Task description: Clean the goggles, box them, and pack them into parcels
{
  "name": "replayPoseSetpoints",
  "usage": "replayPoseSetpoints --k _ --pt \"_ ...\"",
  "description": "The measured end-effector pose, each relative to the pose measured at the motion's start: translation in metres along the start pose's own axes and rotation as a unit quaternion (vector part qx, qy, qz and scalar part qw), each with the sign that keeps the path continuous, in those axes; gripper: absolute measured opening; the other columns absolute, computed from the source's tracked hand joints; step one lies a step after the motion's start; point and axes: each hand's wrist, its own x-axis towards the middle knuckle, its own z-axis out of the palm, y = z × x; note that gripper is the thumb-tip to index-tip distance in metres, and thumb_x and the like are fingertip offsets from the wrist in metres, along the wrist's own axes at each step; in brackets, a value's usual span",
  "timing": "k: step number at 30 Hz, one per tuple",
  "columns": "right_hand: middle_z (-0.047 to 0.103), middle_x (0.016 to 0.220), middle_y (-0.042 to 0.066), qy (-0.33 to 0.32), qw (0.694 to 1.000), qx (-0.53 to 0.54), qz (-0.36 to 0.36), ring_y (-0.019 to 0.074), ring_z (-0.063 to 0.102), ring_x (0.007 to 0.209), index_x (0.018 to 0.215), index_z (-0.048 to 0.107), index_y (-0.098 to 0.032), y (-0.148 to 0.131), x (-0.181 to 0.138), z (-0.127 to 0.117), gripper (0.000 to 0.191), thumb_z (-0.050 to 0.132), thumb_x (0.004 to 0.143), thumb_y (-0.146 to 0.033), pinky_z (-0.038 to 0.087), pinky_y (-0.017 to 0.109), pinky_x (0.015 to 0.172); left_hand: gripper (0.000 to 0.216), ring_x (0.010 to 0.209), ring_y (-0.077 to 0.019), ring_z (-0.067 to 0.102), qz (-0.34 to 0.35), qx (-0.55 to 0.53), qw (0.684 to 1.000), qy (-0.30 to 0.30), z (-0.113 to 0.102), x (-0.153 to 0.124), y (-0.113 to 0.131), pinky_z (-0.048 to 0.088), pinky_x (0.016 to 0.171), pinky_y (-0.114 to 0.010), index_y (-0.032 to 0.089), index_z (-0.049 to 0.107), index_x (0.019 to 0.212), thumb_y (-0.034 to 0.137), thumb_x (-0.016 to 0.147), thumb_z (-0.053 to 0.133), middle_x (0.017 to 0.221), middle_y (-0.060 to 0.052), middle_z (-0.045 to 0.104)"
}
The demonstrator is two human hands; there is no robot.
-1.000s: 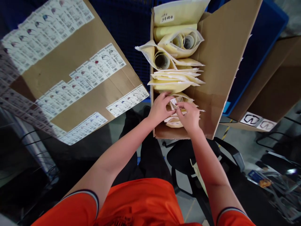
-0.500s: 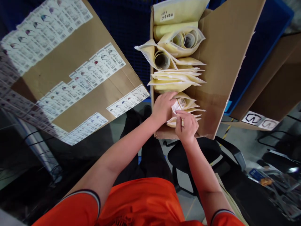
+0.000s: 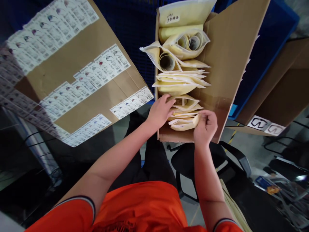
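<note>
- Blue mesh crates fill the far background, with grey floor and a black chair below your arms.
- On the left, a tilted cardboard sheet carries rows of small printed stickers.
- Ahead of you stands an open cardboard box, its tall flap rising on the right side.
- Yellow pouches are filed on edge along the box from near to far. Two at the far end gape open and show label rolls inside.
- Your left hand lies at the box's near left corner, fingers loosely spread, fingertips resting on the pouch tops.
- Your right hand is at the near right, thumb and fingers pressed together on the right end of the nearest pouch.
- That pouch sits inside the box at the near end of the row, closest to the near wall.
- Further right, another carton shows two white labels on its near edge.
</note>
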Motion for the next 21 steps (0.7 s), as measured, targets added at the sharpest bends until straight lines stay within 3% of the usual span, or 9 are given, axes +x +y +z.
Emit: replayPoseSetpoints --k 4,8,10,15,21 --pt "0.072 0.109 0.01 -0.217 0.968 -0.09 -0.09 0.0233 0.067 0.101 0.113 0.069 -0.02 0.003 0.028 0.014 0.032 0.042 0.101 -0.031 0.052 0.034 0.087 0.042 0.103 -0.0202 0.066 -0.068 -0.091 0.993 0.03 -0.001 -0.011 -0.015 0.055 0.094 -0.035 0.017 0.054 0.129 0.006 0.089 0.055 0.126 -0.012 0.06" --pt "0.075 0.088 0.011 -0.394 0.871 -0.268 -0.117 0.0243 0.069 0.082 0.098 0.074 -0.019 -0.006 0.045 0.034 0.034 0.046 0.101 -0.038 0.049 0.032 0.073 0.014 0.11 -0.0233 0.064 -0.051 -0.089 0.994 0.035 0.004 -0.01 -0.022 0.053 0.1 -0.04 0.018 0.067 0.096 0.013 0.092 0.055 0.118 -0.01 0.065" --pt "0.074 0.082 0.011 -0.415 0.84 -0.324 -0.133 0.0239 0.067 0.074 0.095 0.074 -0.018 -0.014 0.047 0.036 0.035 0.049 0.1 -0.042 0.045 0.031 0.068 0.015 0.111 -0.0229 0.064 -0.053 -0.096 0.993 0.048 0.006 -0.012 -0.024 0.052 0.101 -0.04 0.018 0.069 0.091 0.013 0.092 0.055 0.117 -0.009 0.066" --pt "0.074 0.104 0.01 -0.316 0.866 -0.308 -0.235 0.0212 0.067 0.077 0.116 0.07 -0.023 -0.035 0.037 0.033 0.031 0.05 0.099 -0.04 0.042 0.029 0.063 0.018 0.109 -0.0204 0.065 -0.039 -0.134 0.987 0.084 0.005 -0.023 -0.026 0.053 0.101 -0.038 0.019 0.07 0.094 0.018 0.096 0.052 0.118 -0.008 0.067" --pt "0.072 0.09 0.015 -0.411 0.758 -0.363 -0.353 0.023 0.069 0.073 0.101 0.073 -0.013 -0.046 0.037 0.063 0.029 0.047 0.091 -0.009 0.041 0.031 0.058 0.025 0.098 -0.0181 0.065 -0.031 -0.111 0.991 0.068 0.006 -0.029 -0.023 0.054 0.089 -0.031 0.017 0.068 0.093 0.013 0.097 0.043 0.107 -0.007 0.067"
